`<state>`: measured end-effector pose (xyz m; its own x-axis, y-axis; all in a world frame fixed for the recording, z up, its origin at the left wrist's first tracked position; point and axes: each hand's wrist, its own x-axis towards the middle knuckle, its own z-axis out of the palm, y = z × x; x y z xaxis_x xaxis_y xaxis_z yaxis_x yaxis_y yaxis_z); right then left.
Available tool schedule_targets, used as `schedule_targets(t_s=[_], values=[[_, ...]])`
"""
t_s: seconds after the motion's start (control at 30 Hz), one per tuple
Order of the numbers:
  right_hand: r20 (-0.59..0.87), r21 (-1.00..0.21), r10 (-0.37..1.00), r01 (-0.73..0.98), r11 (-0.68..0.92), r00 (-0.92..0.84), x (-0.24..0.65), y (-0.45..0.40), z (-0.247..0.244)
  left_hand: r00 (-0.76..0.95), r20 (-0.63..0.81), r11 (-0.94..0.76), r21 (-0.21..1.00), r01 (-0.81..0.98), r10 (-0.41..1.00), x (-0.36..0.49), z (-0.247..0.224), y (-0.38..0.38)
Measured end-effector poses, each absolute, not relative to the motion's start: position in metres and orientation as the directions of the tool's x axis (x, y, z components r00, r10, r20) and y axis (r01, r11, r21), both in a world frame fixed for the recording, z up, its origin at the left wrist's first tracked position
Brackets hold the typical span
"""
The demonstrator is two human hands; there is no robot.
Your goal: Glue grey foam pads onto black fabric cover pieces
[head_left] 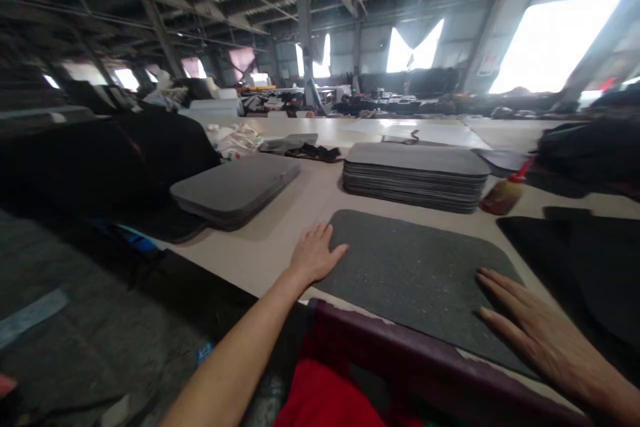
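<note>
A dark grey sheet [410,267] with rounded corners lies flat on the table in front of me. My left hand [315,253] rests at its left edge, fingers stretched out and thumb over the sheet. On the sheet's right side lies my right hand [525,320], flat with the fingers extended. Neither hand grips anything. Just beyond the sheet stands a tall stack of grey sheets [415,177] of similar shape. A lower stack of grey sheets [237,190] sits to the left, near the table's edge.
A bottle with a red nozzle [505,195] stands right of the tall stack. Black material [585,260] lies at the right, and a large black pile [110,153] at the left. Crumpled white cloth [235,140] and dark scraps [320,152] lie farther back on the table [265,247].
</note>
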<state>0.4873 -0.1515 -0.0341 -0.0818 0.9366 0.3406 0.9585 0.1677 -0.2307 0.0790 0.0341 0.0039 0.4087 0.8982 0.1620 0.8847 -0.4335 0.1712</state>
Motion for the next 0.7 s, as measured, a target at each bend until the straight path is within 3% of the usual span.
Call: schedule_targets(t_s=[0.1, 0.2, 0.3, 0.4, 0.5, 0.6, 0.7], values=[[0.345, -0.411, 0.933, 0.91, 0.054, 0.1, 0.474, -0.164, 0.003, 0.423, 0.183, -0.45, 0.136, 0.883, 0.887, 0.075, 0.01, 0.035], [0.408, -0.572, 0.832, 0.816, -0.087, 0.375, 0.47, -0.18, 0.04, 0.45, 0.182, -0.472, 0.1, 0.876, 0.874, 0.067, 0.024, 0.042], [0.426, -0.633, 0.781, 0.767, -0.104, 0.457, 0.465, -0.186, 0.063, 0.453, 0.269, -0.476, 0.021, 0.879, 0.85, 0.072, 0.045, 0.048], [0.42, -0.54, 0.865, 0.841, -0.006, 0.276, 0.448, -0.173, 0.062, 0.531, 0.338, -0.552, -0.039, 0.833, 0.777, 0.103, 0.061, 0.048], [0.323, -0.35, 0.945, 0.935, 0.063, 0.057, 0.424, -0.155, 0.041, 0.642, 0.302, -0.672, -0.007, 0.741, 0.705, 0.145, 0.059, 0.049], [0.222, -0.177, 0.975, 0.984, 0.012, 0.028, 0.409, -0.147, 0.016, 0.687, 0.245, -0.716, 0.046, 0.697, 0.685, 0.171, 0.04, 0.06], [0.197, -0.078, 0.978, 0.996, -0.049, 0.064, 0.406, -0.147, 0.0, 0.649, 0.196, -0.67, 0.061, 0.74, 0.735, 0.173, 0.018, 0.074]])
